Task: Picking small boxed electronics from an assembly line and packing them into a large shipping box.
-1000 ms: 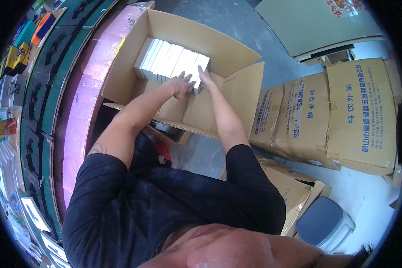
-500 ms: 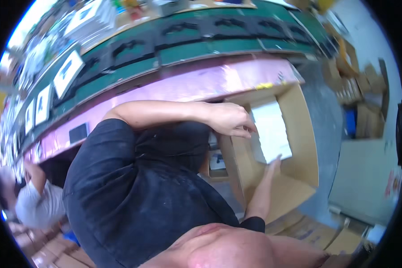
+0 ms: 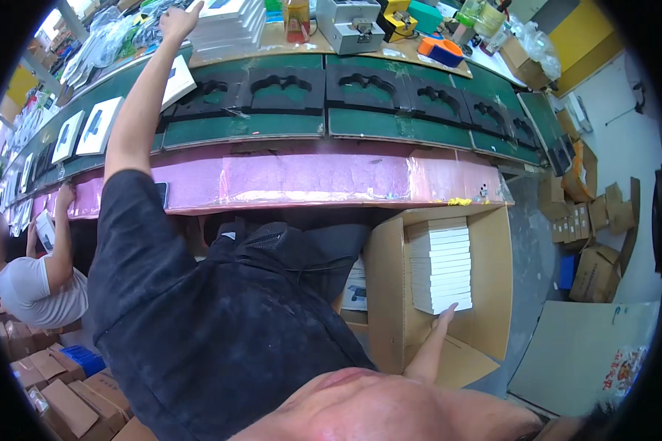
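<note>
Left hand [image 3: 180, 18] stretches up at eleven o'clock, fingers spread wide over the stack of flat white boxes [image 3: 228, 26], while right hand [image 3: 445, 316], open-fingered, steadies the white row in the brown cardboard carton [image 3: 493, 294] at four o'clock — better lift one box squarely.

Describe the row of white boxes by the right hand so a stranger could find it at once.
Below the pink front edge of the long green bench stands an open cardboard carton. Inside it, against the upper wall, is the row of white boxes, with the right hand touching its near end. Nothing else in the carton is white.
</note>
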Motion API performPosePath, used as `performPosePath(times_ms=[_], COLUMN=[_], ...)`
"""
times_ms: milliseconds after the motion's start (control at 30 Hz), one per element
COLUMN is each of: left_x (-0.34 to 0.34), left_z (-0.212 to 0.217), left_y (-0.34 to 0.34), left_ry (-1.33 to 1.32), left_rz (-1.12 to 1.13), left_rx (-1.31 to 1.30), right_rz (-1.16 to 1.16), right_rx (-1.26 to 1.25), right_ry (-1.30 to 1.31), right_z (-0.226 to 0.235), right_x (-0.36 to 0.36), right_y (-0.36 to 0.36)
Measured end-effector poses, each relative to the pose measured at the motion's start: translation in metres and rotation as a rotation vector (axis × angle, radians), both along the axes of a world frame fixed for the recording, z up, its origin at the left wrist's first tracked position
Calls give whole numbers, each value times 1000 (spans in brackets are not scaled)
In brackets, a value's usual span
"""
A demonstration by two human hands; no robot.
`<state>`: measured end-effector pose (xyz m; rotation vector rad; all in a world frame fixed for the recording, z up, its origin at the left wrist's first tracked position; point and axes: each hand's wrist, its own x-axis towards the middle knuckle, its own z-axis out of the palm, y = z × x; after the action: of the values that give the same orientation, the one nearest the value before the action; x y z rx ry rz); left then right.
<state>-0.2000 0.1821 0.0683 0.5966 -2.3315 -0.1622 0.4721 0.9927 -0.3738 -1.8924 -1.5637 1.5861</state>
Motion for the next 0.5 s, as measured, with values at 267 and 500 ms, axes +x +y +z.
performPosePath(times_ms=[267,500], left_x=[-10,20], left_z=[-10,15], left_y=[-69,-45], left_ry=[-238,209], left_rz=[-388,-581], left_rx=[709,762], right_rz=[108,-132], right_rx=[4,-302], right_ry=[-152,438], right_z=[-18,39], right_x=[0,32], right_y=[23,8])
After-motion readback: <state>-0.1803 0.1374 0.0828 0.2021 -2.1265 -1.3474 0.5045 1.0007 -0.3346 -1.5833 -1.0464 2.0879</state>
